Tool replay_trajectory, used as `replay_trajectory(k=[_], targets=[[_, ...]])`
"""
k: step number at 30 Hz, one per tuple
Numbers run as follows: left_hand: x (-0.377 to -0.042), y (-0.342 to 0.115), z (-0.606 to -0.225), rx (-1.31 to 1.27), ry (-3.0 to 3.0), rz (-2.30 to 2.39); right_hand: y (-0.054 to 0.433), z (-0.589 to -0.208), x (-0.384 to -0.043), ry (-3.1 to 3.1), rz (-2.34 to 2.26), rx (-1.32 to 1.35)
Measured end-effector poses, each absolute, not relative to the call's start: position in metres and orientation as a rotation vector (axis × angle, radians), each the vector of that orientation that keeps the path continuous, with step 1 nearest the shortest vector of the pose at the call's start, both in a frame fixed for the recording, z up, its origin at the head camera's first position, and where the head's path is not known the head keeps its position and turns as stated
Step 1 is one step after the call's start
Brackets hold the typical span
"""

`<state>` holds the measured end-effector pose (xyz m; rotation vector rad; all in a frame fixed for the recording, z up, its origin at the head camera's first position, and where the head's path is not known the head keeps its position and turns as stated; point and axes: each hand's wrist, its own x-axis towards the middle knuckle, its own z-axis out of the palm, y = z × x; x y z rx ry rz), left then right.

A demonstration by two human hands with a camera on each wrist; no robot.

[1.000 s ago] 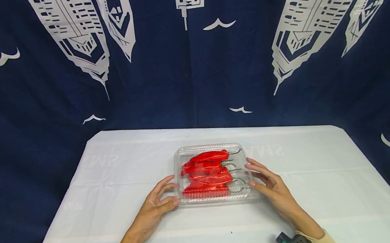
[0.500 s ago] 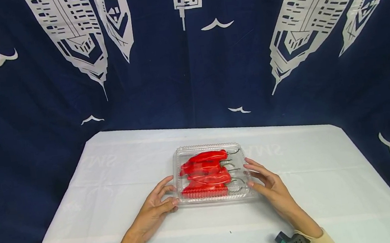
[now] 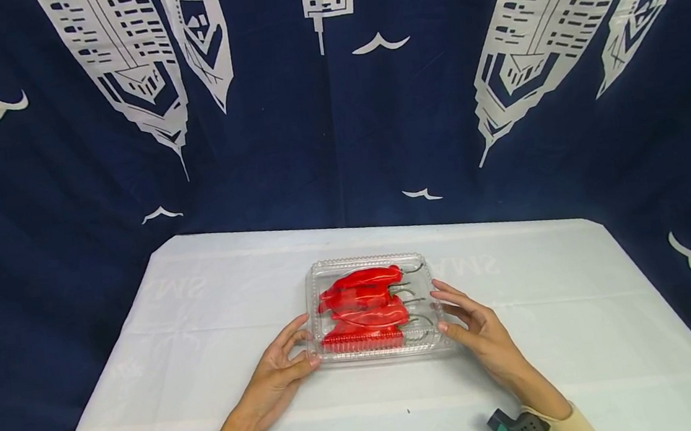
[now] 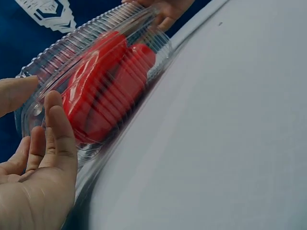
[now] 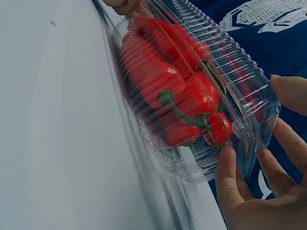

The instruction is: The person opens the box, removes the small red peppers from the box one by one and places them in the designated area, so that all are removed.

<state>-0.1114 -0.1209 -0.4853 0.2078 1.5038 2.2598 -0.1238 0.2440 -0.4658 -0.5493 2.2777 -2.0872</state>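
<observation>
Your left hand and right hand are gripping opposite ends of the clear plastic clamshell resting on the counter, probably steadying it evenly between them. Inside, red peppers are lying side by side, stems pointing right, presumably for a neat, compact fit.

Peppers are red, stems green, the tablecloth white, the backdrop navy with white buildings.

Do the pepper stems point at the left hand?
No, the stems of the red peppers point toward the right hand.
</observation>
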Motion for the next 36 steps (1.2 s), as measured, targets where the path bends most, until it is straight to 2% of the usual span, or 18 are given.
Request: replay_trajectory(k=[36], targets=[[-0.103,-0.105,-0.481,0.094,1.87,2.243,0.245,-0.468,-0.124,2.336,-2.01,-0.521]])
